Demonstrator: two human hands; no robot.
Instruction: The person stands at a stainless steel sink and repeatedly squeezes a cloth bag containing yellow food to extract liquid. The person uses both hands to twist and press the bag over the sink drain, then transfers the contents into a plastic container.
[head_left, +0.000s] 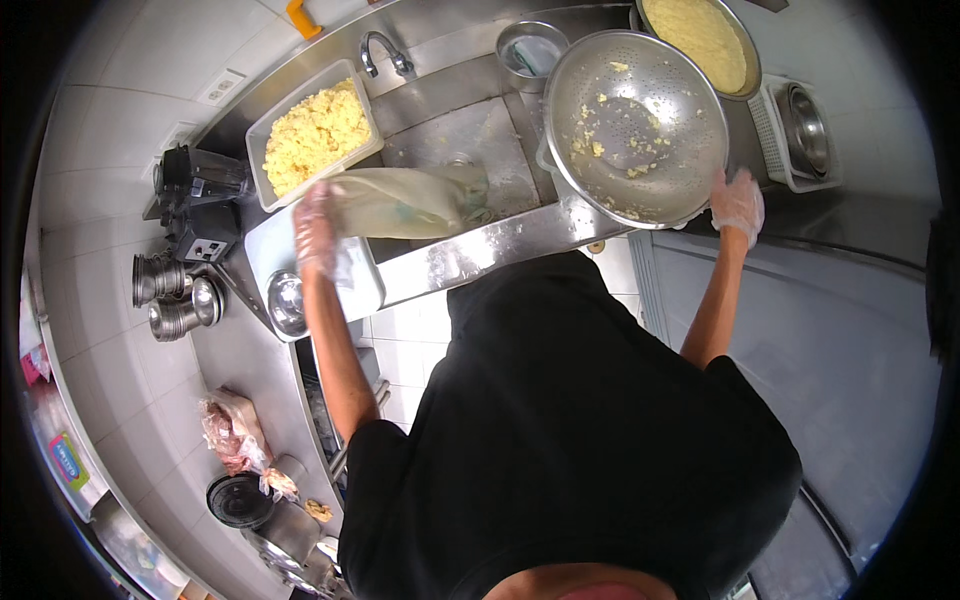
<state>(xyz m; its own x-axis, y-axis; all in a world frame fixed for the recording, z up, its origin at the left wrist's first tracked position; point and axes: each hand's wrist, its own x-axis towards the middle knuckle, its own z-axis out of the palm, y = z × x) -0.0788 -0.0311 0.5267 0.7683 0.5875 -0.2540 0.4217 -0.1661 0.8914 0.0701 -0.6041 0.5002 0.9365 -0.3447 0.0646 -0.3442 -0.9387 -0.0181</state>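
Note:
My left hand (316, 229), in a clear plastic glove, grips one end of a pale damp cloth (409, 202) that stretches over the sink. Right beside it are a plastic tub (362, 154) heaped with crumbly yellow food (315, 135) and a white board (360, 289) with a metal bowl (287, 300) on it. My right hand (737, 201), gloved too, is at the lower right rim of a large steel colander (637, 135), which has yellow crumbs stuck inside; its fingertips are partly hidden, and its grip cannot be told.
A faucet (386, 56) rises behind the sink basin (465, 135). A steel pot (531, 56) and a round pan of yellow food (701, 45) stand behind the colander. A white basket (780, 135) holds metal bowls at right. Blender bases (206, 232) and stacked bowls (176, 307) stand left.

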